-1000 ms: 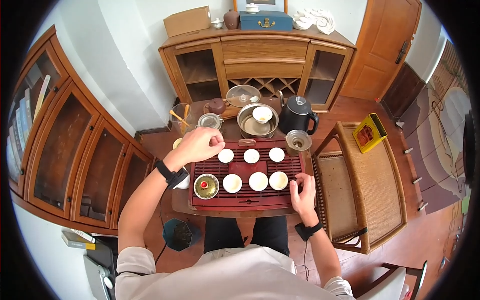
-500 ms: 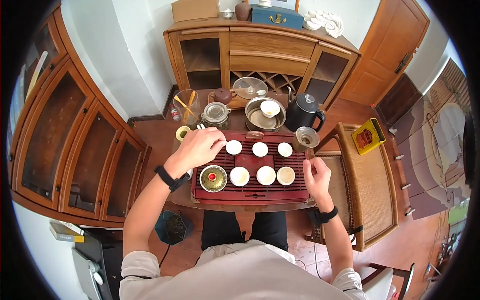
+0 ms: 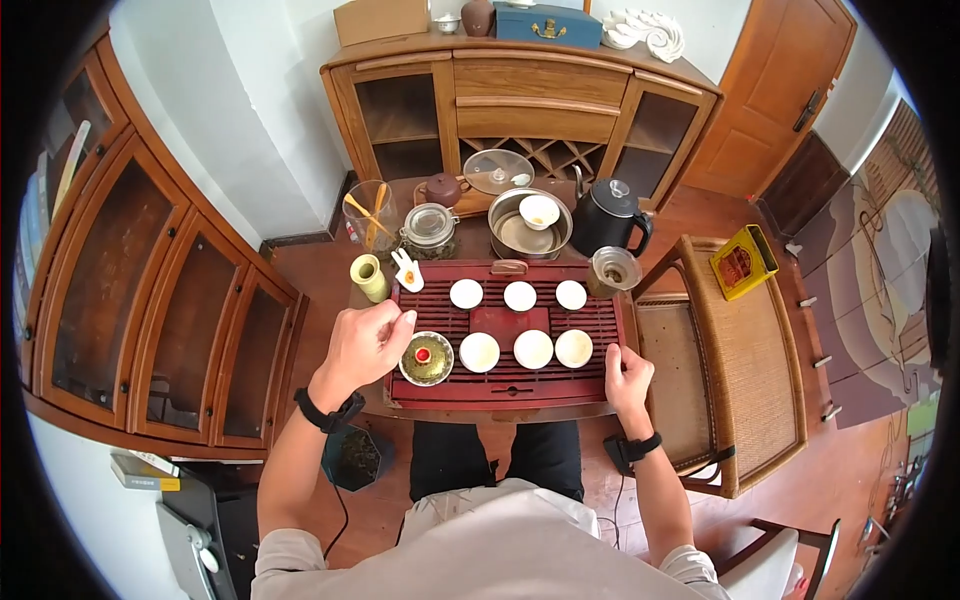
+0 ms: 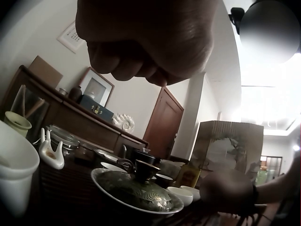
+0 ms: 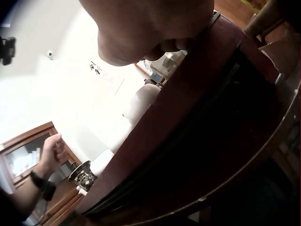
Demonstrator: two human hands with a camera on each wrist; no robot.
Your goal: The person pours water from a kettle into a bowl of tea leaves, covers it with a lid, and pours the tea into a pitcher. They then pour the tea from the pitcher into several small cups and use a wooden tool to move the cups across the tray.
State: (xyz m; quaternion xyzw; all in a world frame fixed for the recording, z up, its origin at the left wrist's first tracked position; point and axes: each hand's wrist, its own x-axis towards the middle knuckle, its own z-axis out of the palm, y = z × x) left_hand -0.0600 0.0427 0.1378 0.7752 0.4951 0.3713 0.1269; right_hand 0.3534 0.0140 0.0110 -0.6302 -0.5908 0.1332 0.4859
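Observation:
My left hand (image 3: 362,348), fingers curled in and nothing held, hovers by the left edge of the red slatted tea tray (image 3: 560,392). Just right of it sits a lidded gaiwan (image 3: 426,368) with a green patterned lid and red-centred knob. A white hand-shaped stand (image 3: 409,274) is at the tray's back left corner. In the left wrist view a white vessel (image 4: 18,165) stands close by; from the head my hand hides it. My right hand (image 3: 629,382), also curled and holding nothing visible, is at the tray's right edge. Several white teacups (image 3: 533,349) stand in two rows between the hands.
Behind the tray are a glass jar (image 3: 430,228), a steel pot (image 3: 507,240) with a white bowl inside, a black kettle (image 3: 603,222) and a strainer cup (image 3: 612,272). A green cup (image 3: 370,280) stands back left. A rattan chair (image 3: 760,390) bearing a yellow tin is right.
My left hand has drawn back toward me from the tray's back left, uncovering the white stand and green cup. My right hand's fingers have curled in, and it has shifted slightly to the right.

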